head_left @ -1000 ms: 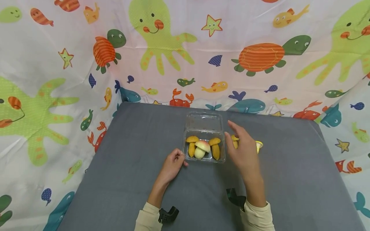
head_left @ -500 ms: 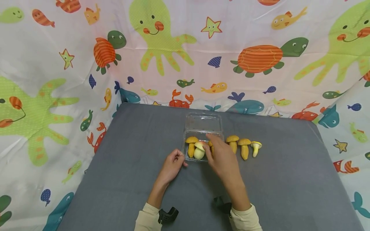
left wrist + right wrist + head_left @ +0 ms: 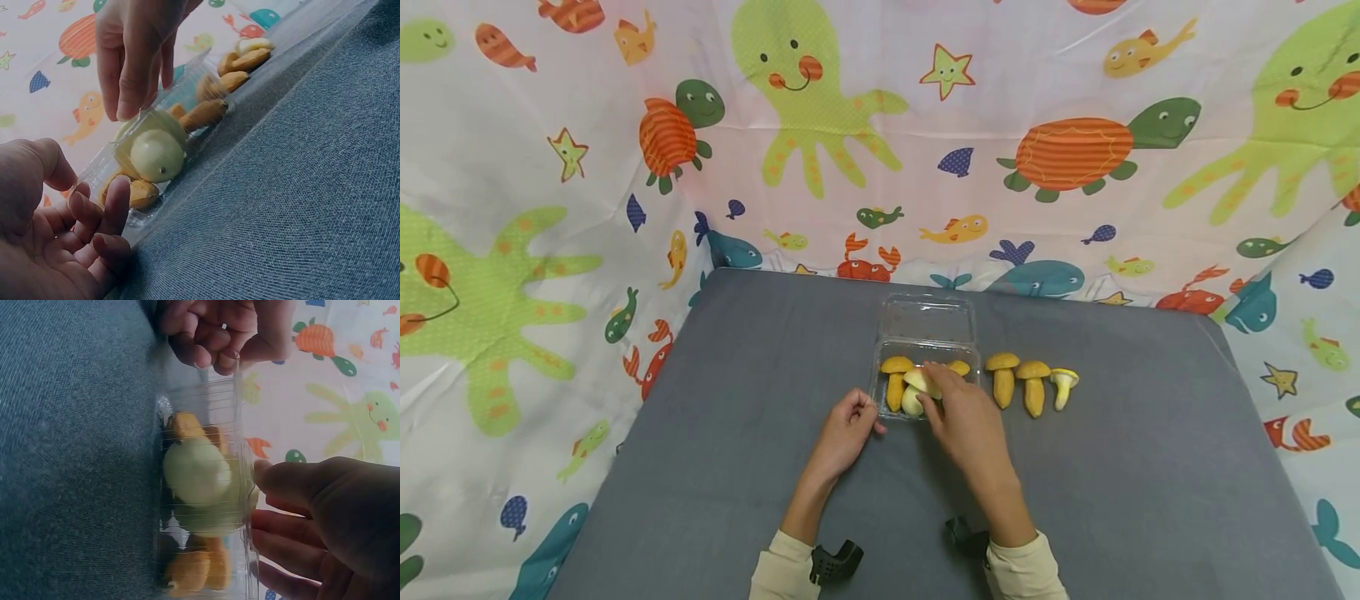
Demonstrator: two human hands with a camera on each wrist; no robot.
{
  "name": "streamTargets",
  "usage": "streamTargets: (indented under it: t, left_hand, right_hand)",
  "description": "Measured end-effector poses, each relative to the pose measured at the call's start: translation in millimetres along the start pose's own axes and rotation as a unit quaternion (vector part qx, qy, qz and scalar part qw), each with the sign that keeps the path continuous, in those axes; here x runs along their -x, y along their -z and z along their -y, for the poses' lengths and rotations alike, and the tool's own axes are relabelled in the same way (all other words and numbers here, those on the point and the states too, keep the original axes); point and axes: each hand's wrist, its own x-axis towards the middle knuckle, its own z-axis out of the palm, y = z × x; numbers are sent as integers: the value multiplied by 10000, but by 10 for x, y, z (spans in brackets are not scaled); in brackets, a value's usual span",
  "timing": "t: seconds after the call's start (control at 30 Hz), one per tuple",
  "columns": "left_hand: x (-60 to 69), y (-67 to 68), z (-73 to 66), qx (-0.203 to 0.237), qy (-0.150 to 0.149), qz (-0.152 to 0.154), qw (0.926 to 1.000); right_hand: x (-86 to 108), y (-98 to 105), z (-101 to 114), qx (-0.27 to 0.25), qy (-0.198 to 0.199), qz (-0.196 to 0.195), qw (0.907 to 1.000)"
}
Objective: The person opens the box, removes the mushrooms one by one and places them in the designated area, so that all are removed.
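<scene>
An open clear plastic clamshell box holds a plump pale toy mushroom between two yellow toy mushrooms. My left hand pinches the box's near left corner between thumb and fingers, its other fingers curled, as the left wrist view shows. From above, my right hand reaches into the box and grips the cap of the pale mushroom with thumb and fingertips. That hand covers most of the right yellow mushroom. Through the box wall, the right wrist view shows the pale mushroom's round stem.
Right of the box, two yellow mushrooms and a smaller pale-stemmed mushroom lie in a row on the grey cloth-covered table. A curtain printed with sea animals hangs behind and at both sides.
My right hand has come left from above the row of loose mushrooms to the pale mushroom, whose cap has tilted slightly. My left hand has stayed at the box corner.
</scene>
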Motion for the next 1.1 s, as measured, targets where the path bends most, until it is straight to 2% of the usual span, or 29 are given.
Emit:
streamTargets:
  t: [0.23, 0.67, 0.97, 1.1]
  left_hand:
    - [1, 13, -3, -22, -16, 107, 9999]
    - [9, 16, 19, -41, 21, 83, 10000]
    - [-8, -14, 20, 91, 45, -28, 9999]
    - [48, -17, -120, 75, 13, -59, 10000]
  right_hand:
    - [-5, -45, -33, 73, -115, 8, 9999]
    - [-14, -107, -54, 72, -349, 175, 9992]
    - [-29, -131, -68, 13, -342, 38, 9994]
    - [-21, -143, -75, -19, -308, -3, 9995]
